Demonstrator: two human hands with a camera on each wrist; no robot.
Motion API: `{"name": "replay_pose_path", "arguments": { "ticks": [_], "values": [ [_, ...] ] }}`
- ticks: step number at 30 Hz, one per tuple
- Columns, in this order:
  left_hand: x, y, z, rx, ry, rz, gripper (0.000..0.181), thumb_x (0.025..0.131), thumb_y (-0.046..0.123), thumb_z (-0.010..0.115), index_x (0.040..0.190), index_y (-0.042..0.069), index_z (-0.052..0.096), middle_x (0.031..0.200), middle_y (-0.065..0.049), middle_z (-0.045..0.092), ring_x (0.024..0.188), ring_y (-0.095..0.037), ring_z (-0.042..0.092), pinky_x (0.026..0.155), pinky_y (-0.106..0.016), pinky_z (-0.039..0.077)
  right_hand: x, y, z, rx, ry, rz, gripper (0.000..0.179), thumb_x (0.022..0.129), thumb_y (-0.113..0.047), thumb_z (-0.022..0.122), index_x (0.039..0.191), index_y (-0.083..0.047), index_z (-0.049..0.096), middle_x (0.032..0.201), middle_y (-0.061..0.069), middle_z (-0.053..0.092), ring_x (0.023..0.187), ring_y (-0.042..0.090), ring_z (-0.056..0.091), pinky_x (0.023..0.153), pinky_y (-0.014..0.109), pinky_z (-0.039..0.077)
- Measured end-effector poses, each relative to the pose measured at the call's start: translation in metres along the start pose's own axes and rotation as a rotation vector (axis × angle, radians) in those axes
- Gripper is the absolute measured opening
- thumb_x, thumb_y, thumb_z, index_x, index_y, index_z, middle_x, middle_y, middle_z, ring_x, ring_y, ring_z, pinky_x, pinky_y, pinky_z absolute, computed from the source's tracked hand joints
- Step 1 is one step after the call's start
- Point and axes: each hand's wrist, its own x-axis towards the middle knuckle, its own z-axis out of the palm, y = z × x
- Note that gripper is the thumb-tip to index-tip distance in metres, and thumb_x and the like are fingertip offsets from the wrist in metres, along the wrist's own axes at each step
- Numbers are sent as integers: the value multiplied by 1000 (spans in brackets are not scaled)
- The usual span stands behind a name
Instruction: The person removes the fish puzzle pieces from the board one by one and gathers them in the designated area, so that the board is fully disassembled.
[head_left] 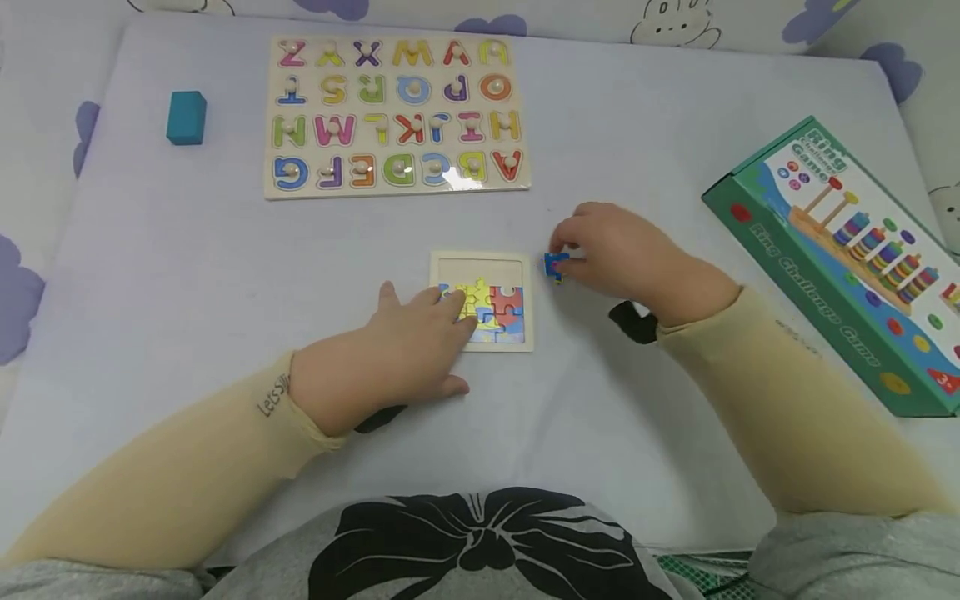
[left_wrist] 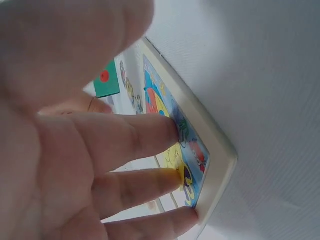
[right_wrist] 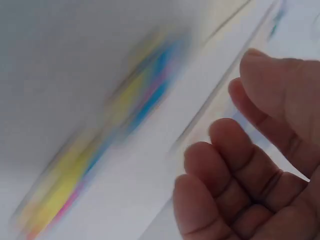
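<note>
A small square jigsaw puzzle tray (head_left: 528, 325) with a pale wooden frame lies before me. Yellow, red and blue pieces (head_left: 507, 308) fill its lower part, while the top strip shows bare backing. My left hand (head_left: 401, 346) rests on the tray's left side with fingers spread, partly covering the pieces; in the left wrist view its fingertips (left_wrist: 170, 131) touch the picture. Right of the tray, my right hand (head_left: 618, 254) pinches a blue puzzle piece (head_left: 553, 265) between thumb and finger. In the right wrist view, the curled fingers (right_wrist: 197, 210) show, but the piece cannot be made out.
A wooden alphabet peg board (head_left: 397, 193) lies beyond the tray. To its left stands a teal block (head_left: 186, 117). A green Ring Challenge Game box (head_left: 840, 258) lies at the right. Blurred coloured streaks (right_wrist: 145, 85) cross the right wrist view.
</note>
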Motion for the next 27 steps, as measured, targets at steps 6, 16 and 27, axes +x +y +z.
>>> {"name": "replay_pose_path", "arguments": {
  "ticks": [6, 16, 27],
  "values": [
    [-2, 0, 6, 104, 77, 31, 78, 85, 61, 62, 144, 12, 47, 139, -13, 44, 128, -31, 40, 105, -66, 31, 21, -65, 9, 35, -89, -115, 29, 90, -17, 66, 119, -12, 67, 112, 6, 64, 103, 21, 57, 93, 37, 49],
    [-19, -4, 8, 67, 51, 84, 74, 88, 58, 60, 138, 3, 51, 132, -12, 53, 126, -27, 50, 107, -65, 28, 42, -94, 28, -13, -164, -94, 42, 84, -28, 75, 117, -6, 60, 104, 7, 61, 95, 21, 54, 91, 34, 49],
    [-28, -10, 6, 55, 54, 155, 59, 92, 51, 58, 125, 2, 61, 121, -11, 60, 120, -26, 55, 100, -59, 40, 40, -98, 31, 32, -136, -94, 31, 84, -17, 75, 105, -8, 54, 98, 6, 56, 93, 21, 52, 84, 33, 47]
  ]
}}
